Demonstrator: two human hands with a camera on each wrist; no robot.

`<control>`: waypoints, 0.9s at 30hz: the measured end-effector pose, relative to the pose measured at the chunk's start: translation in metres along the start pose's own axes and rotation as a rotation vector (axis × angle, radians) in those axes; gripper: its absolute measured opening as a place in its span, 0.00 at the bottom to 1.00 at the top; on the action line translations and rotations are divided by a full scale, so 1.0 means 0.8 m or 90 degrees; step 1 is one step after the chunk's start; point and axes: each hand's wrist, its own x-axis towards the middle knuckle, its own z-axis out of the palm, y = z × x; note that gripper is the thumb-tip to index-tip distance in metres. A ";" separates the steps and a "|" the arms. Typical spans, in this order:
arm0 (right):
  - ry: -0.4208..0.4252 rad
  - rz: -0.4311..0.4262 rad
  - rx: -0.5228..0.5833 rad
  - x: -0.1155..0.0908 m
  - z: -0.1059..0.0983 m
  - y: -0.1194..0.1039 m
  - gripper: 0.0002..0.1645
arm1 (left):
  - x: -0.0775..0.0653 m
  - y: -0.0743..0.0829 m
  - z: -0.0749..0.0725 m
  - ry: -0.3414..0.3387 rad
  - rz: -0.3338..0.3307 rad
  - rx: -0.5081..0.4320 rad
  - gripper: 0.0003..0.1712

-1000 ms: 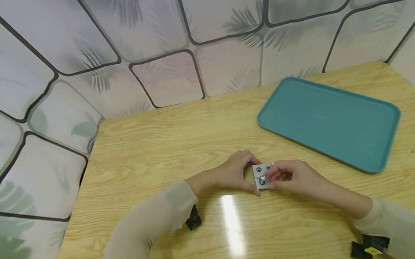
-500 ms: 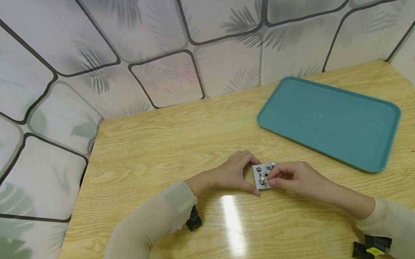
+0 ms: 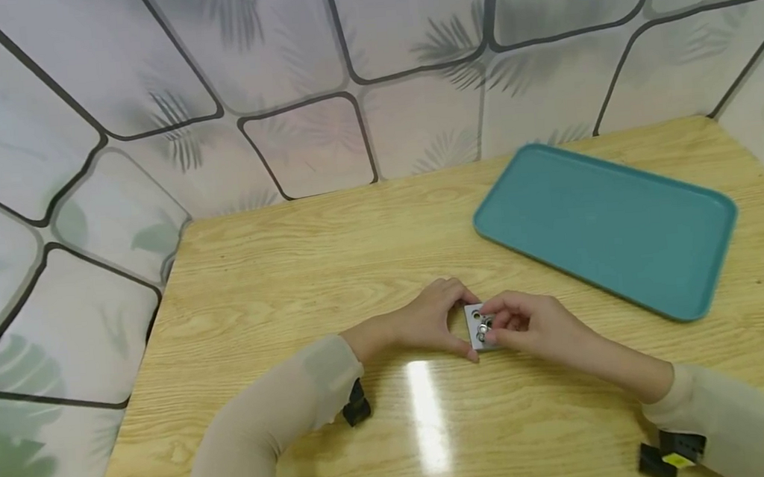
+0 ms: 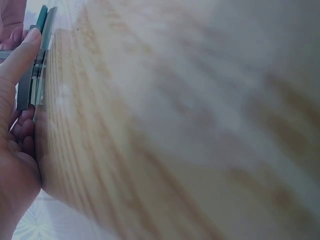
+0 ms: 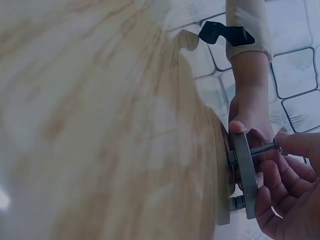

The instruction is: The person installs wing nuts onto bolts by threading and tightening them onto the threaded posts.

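A small square metal plate (image 3: 472,323) with holes lies flat over the table between both hands. My left hand (image 3: 429,320) grips its left side, thumb and fingers at opposite edges. In the right wrist view the plate (image 5: 244,172) appears edge-on, with hex bolt heads (image 5: 232,158) under it. A threaded bolt (image 5: 262,148) stands up through it. My right hand (image 3: 542,325) pinches the wing nut (image 5: 278,145) at that bolt's end, its other fingers curled beside the plate. The right fingers hide the plate's right part in the head view.
A teal rectangular tray (image 3: 610,232) lies at the back right of the wooden table (image 3: 330,265). A patterned curtain-like backdrop (image 3: 307,147) rises behind the table's far edge. Black wrist-camera mounts (image 3: 356,405) hang under both sleeves.
My right fingers shifted slightly right and opened up the view of the plate's right corner, then came back left over it. The left hand and plate stay put.
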 end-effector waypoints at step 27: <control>-0.011 0.002 -0.025 -0.002 -0.015 0.005 0.03 | 0.002 -0.003 0.000 0.000 -0.002 0.013 0.40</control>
